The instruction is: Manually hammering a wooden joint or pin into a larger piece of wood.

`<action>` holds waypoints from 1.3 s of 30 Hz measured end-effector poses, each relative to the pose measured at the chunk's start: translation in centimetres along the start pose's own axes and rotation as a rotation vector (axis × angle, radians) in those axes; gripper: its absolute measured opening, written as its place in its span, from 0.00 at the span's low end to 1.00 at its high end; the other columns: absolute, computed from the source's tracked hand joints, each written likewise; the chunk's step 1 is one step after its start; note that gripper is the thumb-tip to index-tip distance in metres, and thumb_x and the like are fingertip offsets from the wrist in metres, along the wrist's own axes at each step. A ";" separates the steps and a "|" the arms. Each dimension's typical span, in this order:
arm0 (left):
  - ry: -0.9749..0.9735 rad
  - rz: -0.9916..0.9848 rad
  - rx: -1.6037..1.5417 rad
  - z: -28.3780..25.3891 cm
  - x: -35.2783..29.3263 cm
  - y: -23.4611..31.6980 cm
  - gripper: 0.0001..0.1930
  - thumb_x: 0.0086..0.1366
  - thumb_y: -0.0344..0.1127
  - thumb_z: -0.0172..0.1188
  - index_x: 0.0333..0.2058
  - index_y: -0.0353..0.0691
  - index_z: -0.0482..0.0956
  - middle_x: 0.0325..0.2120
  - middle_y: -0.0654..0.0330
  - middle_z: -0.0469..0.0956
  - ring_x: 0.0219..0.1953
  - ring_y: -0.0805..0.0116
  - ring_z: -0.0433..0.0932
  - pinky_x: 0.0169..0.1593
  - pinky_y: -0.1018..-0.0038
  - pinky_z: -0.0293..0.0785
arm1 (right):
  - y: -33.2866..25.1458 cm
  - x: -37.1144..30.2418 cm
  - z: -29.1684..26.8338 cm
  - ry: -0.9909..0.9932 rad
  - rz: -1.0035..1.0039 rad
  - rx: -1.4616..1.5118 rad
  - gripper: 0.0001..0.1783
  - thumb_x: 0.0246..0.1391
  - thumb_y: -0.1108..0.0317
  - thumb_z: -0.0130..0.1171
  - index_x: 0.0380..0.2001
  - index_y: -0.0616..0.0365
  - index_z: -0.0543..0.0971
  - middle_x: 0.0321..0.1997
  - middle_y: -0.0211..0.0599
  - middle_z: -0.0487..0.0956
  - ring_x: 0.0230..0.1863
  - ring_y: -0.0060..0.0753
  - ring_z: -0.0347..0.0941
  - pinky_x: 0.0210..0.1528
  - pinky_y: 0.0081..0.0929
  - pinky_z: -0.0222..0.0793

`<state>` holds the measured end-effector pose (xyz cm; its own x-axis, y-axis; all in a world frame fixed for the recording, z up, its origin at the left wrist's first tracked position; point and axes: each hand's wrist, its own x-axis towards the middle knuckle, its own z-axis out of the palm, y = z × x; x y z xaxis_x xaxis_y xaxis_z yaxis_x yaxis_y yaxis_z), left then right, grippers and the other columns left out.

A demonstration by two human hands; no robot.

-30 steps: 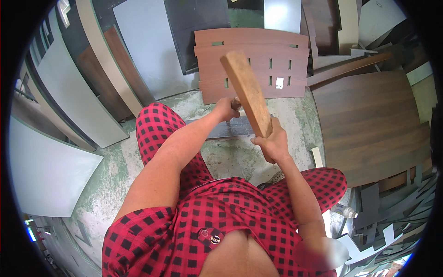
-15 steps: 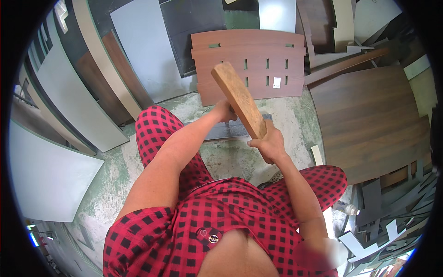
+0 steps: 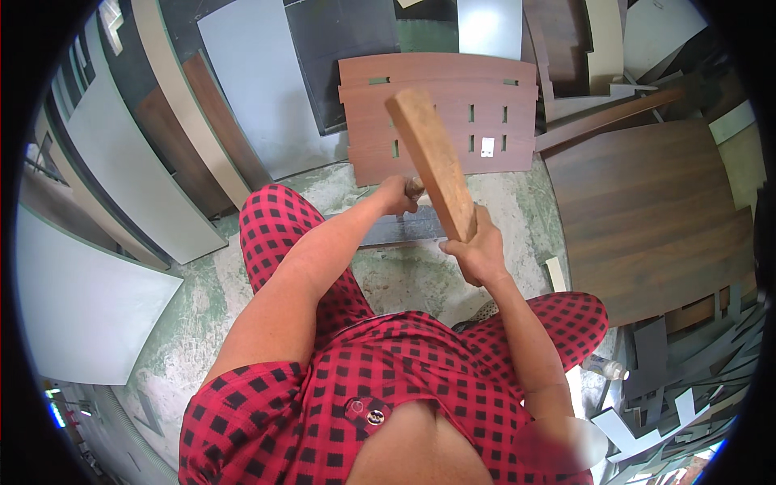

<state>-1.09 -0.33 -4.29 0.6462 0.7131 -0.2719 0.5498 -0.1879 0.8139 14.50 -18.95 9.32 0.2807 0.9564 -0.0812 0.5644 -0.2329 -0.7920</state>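
Observation:
My right hand (image 3: 478, 252) is wrapped round the lower end of a thick wooden block (image 3: 436, 166), long and light brown. Its far end is raised and tilts away to the left. Beside the block, my left hand (image 3: 396, 196) is closed round a tool handle (image 3: 415, 189); only its round brown end sticks out of the fist. What the tool is below the fist, I cannot make out. Under both hands a dark grey board (image 3: 404, 229) lies on the floor between my knees, partly hidden by my left wrist and the block.
A reddish-brown panel (image 3: 440, 73) with slots leans upright ahead. White and brown boards (image 3: 133, 166) stand in rows on the left. To the right are a large dark wood-grain panel (image 3: 647, 218), a clear bottle (image 3: 605, 367) and a heap of grey offcuts (image 3: 695, 380).
The wooden block has swung slightly up and to the right, with my right hand. The handle end in my left fist now shows. My left hand has barely moved.

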 end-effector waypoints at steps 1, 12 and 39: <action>0.012 -0.005 0.040 -0.3 -0.2 0.7 0.13 0.38 0.33 0.68 0.25 0.38 0.76 0.20 0.57 0.78 0.24 0.65 0.79 0.31 0.68 0.75 | -0.3 -0.2 -0.2 0.001 0.004 0.000 0.35 0.30 0.61 0.68 0.44 0.61 0.66 0.36 0.56 0.78 0.41 0.58 0.75 0.44 0.42 0.69; 0.030 -0.064 0.051 0.0 -0.8 2.0 0.14 0.38 0.32 0.67 0.26 0.37 0.76 0.22 0.58 0.78 0.24 0.65 0.79 0.31 0.70 0.75 | 1.4 0.5 0.5 -0.121 0.101 -0.143 0.35 0.28 0.57 0.68 0.41 0.62 0.67 0.35 0.57 0.78 0.40 0.58 0.75 0.43 0.44 0.70; -0.145 0.121 0.131 -0.2 -0.4 2.1 0.13 0.37 0.29 0.64 0.26 0.38 0.75 0.21 0.59 0.77 0.27 0.64 0.74 0.35 0.68 0.71 | 0.7 -1.2 -0.5 0.026 -0.020 0.087 0.40 0.28 0.58 0.69 0.47 0.63 0.67 0.37 0.55 0.77 0.40 0.55 0.75 0.44 0.41 0.70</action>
<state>-0.27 -0.84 -2.38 0.7755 0.5775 -0.2551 0.5216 -0.3586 0.7741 14.92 -20.29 9.16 0.2909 0.9554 -0.0500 0.5004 -0.1965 -0.8432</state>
